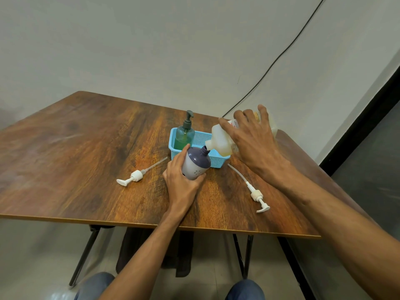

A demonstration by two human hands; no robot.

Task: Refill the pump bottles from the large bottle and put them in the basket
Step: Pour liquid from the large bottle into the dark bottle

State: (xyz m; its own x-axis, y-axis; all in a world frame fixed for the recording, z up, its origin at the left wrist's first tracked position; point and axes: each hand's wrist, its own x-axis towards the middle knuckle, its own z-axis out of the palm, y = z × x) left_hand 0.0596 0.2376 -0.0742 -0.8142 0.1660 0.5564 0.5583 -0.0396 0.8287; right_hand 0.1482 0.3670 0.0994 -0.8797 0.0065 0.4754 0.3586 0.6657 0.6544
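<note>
Large bottle point(219, 140) hangs tipped over the near right corner of the blue basket point(217, 163), its neck pointing down and left so that its spout meets the open mouth of the grey pump bottle point(198, 164). The right hand point(253, 139) grasps it from above, fingers spread and curled across its upper side, covering most of the label; only a scrap of red print shows. It is translucent white plastic, and yellowish liquid has pooled in its lowered shoulder.

The left hand point(180, 180) grips the grey pump bottle from the left, fingers wrapped behind it and thumb across the front. That bottle has a pale body with a small dotted pattern and a dark grey shoulder and neck. It leans toward the right, just in front of the basket; its base is hidden by the hand, so I cannot tell whether it rests on the bench point(86, 148).

Inside the basket, at the far left corner, a green pump bottle point(184, 135) stands upright with its dark pump fitted.

Two white pump heads lie loose on the bench: the left pump head point(135, 176) beside the left hand, its tube pointing toward the basket, and the right pump head point(256, 194) under the right forearm, its tube curving toward the basket.
</note>
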